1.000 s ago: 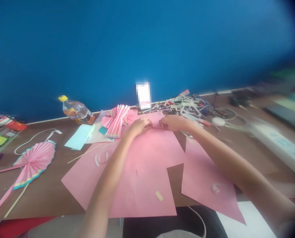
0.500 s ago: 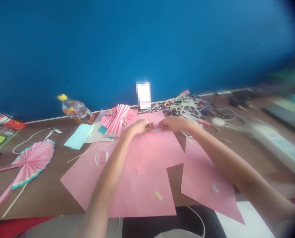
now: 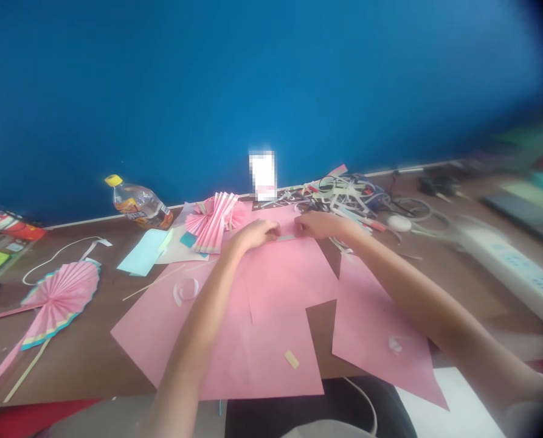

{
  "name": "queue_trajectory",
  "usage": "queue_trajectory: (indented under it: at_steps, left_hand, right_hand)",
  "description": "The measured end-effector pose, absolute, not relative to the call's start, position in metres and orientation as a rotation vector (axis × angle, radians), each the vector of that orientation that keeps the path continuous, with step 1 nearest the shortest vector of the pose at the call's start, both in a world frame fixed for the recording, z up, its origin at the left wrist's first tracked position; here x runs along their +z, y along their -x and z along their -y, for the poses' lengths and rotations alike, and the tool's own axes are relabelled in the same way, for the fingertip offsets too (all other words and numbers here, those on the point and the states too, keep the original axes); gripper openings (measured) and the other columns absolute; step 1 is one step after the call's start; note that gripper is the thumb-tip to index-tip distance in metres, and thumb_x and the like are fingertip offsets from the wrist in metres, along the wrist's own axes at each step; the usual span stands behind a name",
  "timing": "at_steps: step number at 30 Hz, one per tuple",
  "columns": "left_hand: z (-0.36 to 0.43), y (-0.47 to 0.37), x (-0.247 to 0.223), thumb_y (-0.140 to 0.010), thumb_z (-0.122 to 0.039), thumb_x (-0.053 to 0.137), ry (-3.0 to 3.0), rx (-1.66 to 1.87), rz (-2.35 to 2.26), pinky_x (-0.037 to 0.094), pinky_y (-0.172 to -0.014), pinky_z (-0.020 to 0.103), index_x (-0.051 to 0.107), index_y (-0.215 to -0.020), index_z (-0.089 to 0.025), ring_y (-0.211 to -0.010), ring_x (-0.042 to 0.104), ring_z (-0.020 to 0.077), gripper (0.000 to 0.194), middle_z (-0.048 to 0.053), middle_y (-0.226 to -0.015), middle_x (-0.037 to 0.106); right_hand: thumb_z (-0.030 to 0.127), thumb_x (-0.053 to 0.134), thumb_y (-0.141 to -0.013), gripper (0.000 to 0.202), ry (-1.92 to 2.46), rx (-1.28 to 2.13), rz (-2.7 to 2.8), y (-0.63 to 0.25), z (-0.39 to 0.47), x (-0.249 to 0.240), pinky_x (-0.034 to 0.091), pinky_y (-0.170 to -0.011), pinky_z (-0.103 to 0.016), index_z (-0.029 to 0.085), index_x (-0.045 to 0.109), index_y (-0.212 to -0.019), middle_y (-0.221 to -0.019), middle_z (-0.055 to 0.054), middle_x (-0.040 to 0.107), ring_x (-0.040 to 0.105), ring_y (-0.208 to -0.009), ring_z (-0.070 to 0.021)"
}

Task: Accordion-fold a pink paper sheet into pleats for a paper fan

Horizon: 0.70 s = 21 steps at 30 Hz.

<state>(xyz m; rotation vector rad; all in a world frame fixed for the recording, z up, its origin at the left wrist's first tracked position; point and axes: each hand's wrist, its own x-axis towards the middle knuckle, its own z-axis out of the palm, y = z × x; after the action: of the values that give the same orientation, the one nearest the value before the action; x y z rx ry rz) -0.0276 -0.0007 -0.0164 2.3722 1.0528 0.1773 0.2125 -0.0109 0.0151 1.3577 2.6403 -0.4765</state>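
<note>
My left hand and my right hand lie a short gap apart at the far part of a pink sheet of paper. Both have curled fingers closed down on the paper; the fingertips are partly hidden. A narrow pale strip shows between them along a straight edge of the sheet. More pink paper spreads underneath, nearer to me, bearing a small beige piece. Left of my left hand stands a pleated pink paper fan. Another pink sheet lies beneath my right forearm.
A pleated fan with blue-yellow trim lies left. Behind are a tilted drink bottle, light blue paper and a heap of paper scraps. A power strip is at right. The blue wall bounds the desk.
My hands have hardly moved and stay at the paper's far part. The view shifts very slightly; the gap between the hands looks a little wider.
</note>
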Motion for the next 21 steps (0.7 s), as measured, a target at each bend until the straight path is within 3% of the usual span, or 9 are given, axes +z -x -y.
queue_trajectory:
  at_steps: [7, 15, 21]
  left_hand:
    - [0.008, 0.022, -0.007, -0.081, -0.034, 0.063, -2.456, 0.123, -1.106, 0.046, -0.070, 0.028, 0.065, -0.096, -0.018, -0.080, 0.062, 0.0186, 0.022, 0.006, -0.096, 0.068]
    - [0.008, 0.020, -0.010, -0.083, -0.030, 0.061, -2.456, 0.161, -1.101, 0.047, -0.074, 0.028, 0.063, -0.097, -0.016, -0.085, 0.061, 0.0187, 0.020, 0.008, -0.102, 0.067]
    - [0.012, 0.018, -0.004, -0.085, -0.030, 0.058, -2.431, 0.141, -1.132, 0.046, -0.072, 0.026, 0.062, -0.101, -0.018, -0.085, 0.061, 0.0174, 0.020, 0.007, -0.103, 0.067]
  right_hand:
    - [0.015, 0.048, -0.087, 0.016, -1.259, -0.471, -2.789, -0.213, 0.006, 0.005, 0.036, -0.067, -0.025, 0.017, 0.063, -0.091, -0.096, -0.010, 0.069, 0.061, -0.083, -0.0192]
    - [0.027, 0.052, -0.089, 0.014, -1.243, -0.554, -2.856, -0.217, -0.002, -0.009, 0.035, -0.066, -0.025, 0.019, 0.062, -0.095, -0.098, -0.008, 0.069, 0.061, -0.084, -0.0194]
    - [0.040, 0.059, -0.087, 0.025, -1.220, -0.482, -2.910, -0.216, -0.001, -0.007, 0.034, -0.066, -0.026, 0.017, 0.064, -0.094, -0.096, -0.009, 0.068, 0.058, -0.082, -0.0201]
